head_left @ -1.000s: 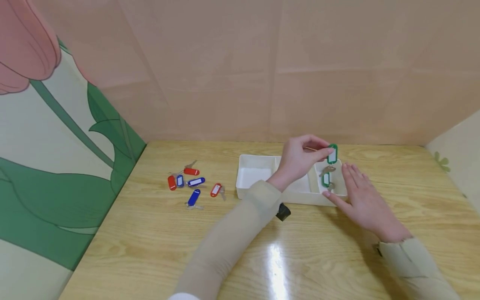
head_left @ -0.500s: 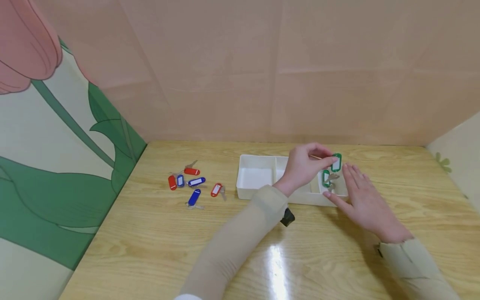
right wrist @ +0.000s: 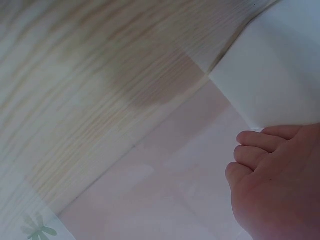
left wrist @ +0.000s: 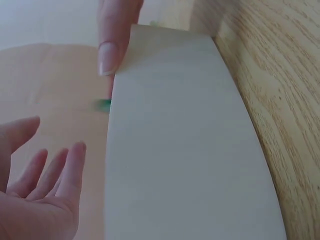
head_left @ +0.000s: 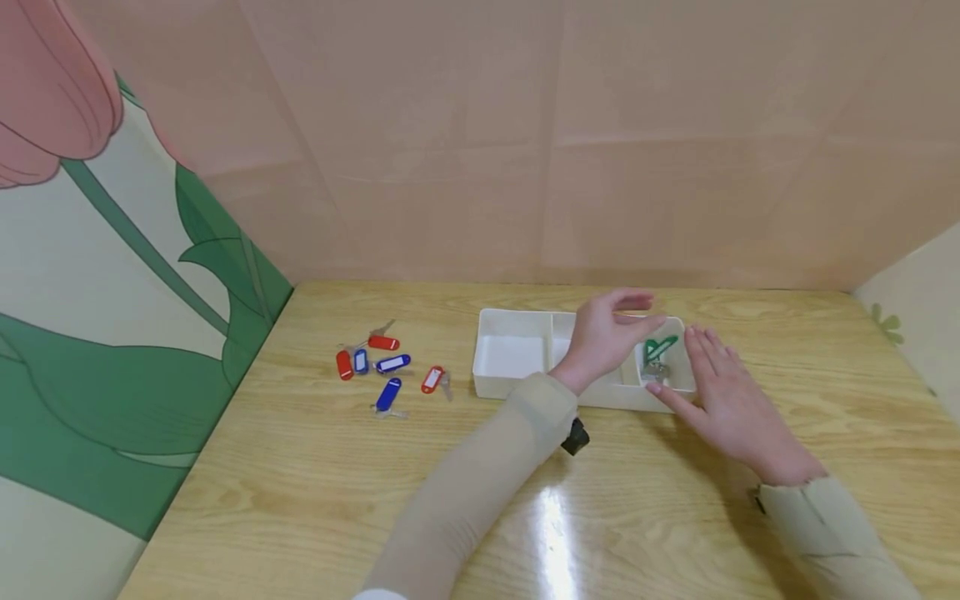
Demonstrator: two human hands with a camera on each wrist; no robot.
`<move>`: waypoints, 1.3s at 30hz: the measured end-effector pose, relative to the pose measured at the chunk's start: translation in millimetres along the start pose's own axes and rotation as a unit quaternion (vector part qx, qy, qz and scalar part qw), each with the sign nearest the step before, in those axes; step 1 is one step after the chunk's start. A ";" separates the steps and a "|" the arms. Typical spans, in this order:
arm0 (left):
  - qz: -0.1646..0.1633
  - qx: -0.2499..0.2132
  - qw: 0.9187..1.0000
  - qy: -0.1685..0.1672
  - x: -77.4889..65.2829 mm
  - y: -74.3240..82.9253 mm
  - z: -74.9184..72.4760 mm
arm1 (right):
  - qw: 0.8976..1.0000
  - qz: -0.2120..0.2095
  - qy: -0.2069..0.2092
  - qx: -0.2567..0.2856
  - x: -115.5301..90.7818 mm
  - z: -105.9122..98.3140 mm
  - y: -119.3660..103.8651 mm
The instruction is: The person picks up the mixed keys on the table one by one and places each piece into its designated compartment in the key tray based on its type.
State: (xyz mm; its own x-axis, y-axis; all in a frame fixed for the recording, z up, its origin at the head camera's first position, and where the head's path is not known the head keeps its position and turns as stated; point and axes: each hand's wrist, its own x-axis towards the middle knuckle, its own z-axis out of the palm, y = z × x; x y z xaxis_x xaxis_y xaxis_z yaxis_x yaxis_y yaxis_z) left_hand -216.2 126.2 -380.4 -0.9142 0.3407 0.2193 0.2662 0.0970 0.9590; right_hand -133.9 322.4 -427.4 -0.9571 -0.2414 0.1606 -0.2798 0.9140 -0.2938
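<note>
Over the middle and right sections of a white divided tray point(head_left: 513, 386) hovers my left hand point(head_left: 603, 337), its fingers apart and holding nothing. Two green key tags point(head_left: 660, 348) with keys point(head_left: 656, 372) lie in the tray's right compartment. My right hand point(head_left: 723, 404) rests against the tray's right end, fingers straight and thumb at the front rim. In the left wrist view the tray's side wall point(left wrist: 175, 140) fills the middle, with a blurred green bit point(left wrist: 103, 105) past its rim. The right wrist view has the right hand point(right wrist: 282, 180) beside the tray's end wall point(right wrist: 270, 75).
Left of the tray, red key tags point(head_left: 384, 342) and blue key tags point(head_left: 388, 394) lie loosely grouped with their keys on the wooden table point(head_left: 300, 500). One red tag point(head_left: 432, 380) lies nearest the tray. A pink-beige backdrop point(head_left: 420, 167) rises behind the table.
The green key tag that my left hand pinched has been let go and dropped into the right compartment beside the other. The left hand's fingers have parted; the right hand has stayed put.
</note>
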 end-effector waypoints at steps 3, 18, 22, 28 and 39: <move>-0.010 0.002 1.000 0.006 -0.2 0.3 -0.3 | 1.000 0.001 0.001 -0.001 -0.1 0.0 -0.3; 0.011 -0.002 1.000 -0.016 -7.3 3.3 -8.6 | 1.000 -0.005 0.012 0.005 0.2 1.2 -0.1; 0.008 0.000 1.000 -0.012 -8.9 4.8 -11.8 | 1.000 -0.005 0.013 0.004 -0.3 0.8 1.0; 0.010 -0.006 1.000 -0.013 -11.5 8.2 -16.2 | 1.000 -0.003 0.010 0.006 -0.8 0.8 1.4; 0.023 -0.022 0.999 -0.010 -18.8 15.6 -21.5 | 1.000 -0.005 0.009 0.005 -0.9 -0.8 -1.1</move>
State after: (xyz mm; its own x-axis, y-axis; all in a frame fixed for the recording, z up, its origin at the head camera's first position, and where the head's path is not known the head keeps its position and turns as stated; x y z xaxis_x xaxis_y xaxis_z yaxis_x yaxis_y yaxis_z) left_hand -201.5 101.2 -365.8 -0.8948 0.3629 0.2599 0.2935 0.0395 0.9551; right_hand -132.7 321.8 -426.4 -0.9529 -0.2436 0.1809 -0.2895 0.9084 -0.3017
